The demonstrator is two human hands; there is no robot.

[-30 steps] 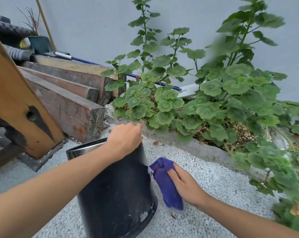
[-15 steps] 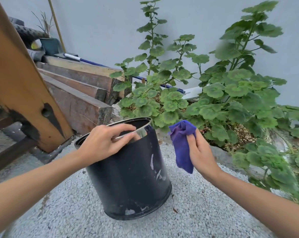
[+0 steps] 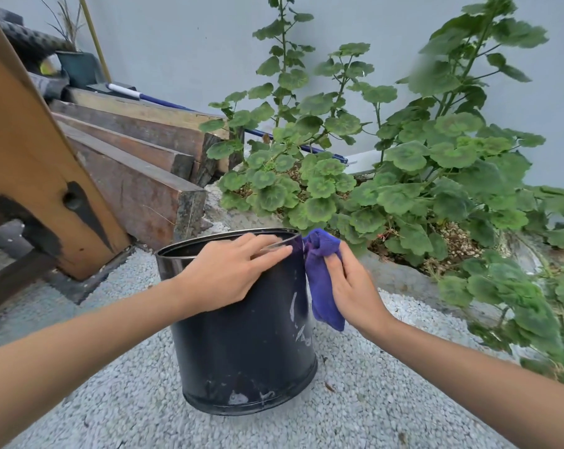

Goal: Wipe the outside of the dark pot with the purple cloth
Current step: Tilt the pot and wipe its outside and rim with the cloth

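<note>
The dark pot [image 3: 242,345] stands upright on pale gravel in the middle of the view, its black wall scuffed with whitish marks. My left hand [image 3: 229,273] rests on the near upper wall, its fingers laid fairly straight across the shiny rim; the thumb is hidden. My right hand [image 3: 355,283] holds the purple cloth [image 3: 319,286] against the pot's right side just below the rim. The cloth is bunched at the top and hangs down under my palm.
Stacked wooden beams [image 3: 138,189] and a slanted orange wooden leg [image 3: 38,176] lie to the left. Leafy geranium plants [image 3: 403,176] in a bed behind a concrete kerb [image 3: 403,280] crowd the right. Gravel ground [image 3: 371,400] surrounds the pot.
The pot went from tilted toward me to upright. My right hand lifted the cloth from low beside the pot to its upper right side. My left hand shifted along the rim and flattened.
</note>
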